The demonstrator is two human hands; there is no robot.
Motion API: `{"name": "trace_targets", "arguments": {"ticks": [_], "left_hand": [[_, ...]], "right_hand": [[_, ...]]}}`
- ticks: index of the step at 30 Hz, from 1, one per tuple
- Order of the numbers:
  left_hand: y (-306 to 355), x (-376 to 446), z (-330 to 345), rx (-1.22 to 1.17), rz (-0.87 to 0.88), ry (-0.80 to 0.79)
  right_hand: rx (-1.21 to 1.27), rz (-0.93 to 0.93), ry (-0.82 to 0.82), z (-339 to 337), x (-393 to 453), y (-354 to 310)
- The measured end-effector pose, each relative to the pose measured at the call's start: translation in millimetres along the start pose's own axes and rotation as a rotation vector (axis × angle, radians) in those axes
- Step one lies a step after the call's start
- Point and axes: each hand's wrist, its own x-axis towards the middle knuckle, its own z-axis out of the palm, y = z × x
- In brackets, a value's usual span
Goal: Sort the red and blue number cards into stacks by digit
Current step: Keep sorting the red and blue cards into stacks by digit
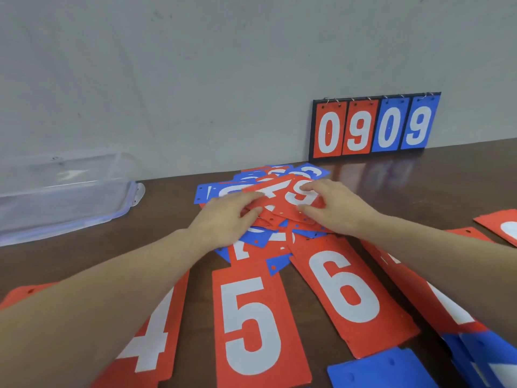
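Left hand [223, 217] and right hand [333, 208] each pinch flat, matte red rectangular cards [282, 204] atop the loose pile [251, 191] on the glossy brown worktop [167, 219].

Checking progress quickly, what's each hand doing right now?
Left hand: pinching a red card in the pile.
Right hand: pinching the red 9 card.
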Motion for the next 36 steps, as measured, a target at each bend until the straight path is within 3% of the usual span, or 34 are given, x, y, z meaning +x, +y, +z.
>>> {"name": "trace_targets", "arguments": {"ticks": [6, 15, 28, 36], "left_hand": [[-10, 3, 9, -0.098, -0.085, 0.149], [-9, 4, 6, -0.050, -0.219, 0.101], [-6, -2, -3, -0.262, -0.218, 0.161], [-13, -14, -17, -0.534, -0.296, 0.284]], "right_hand": [[-0.061, 0.058, -0.098, 0, 12, 15], [0.072, 0.101, -0.089, 4, 14, 20], [0.313, -0.101, 0.056, 2, 1, 24], [0.168, -0.160, 0.125, -2, -6, 15]]}}
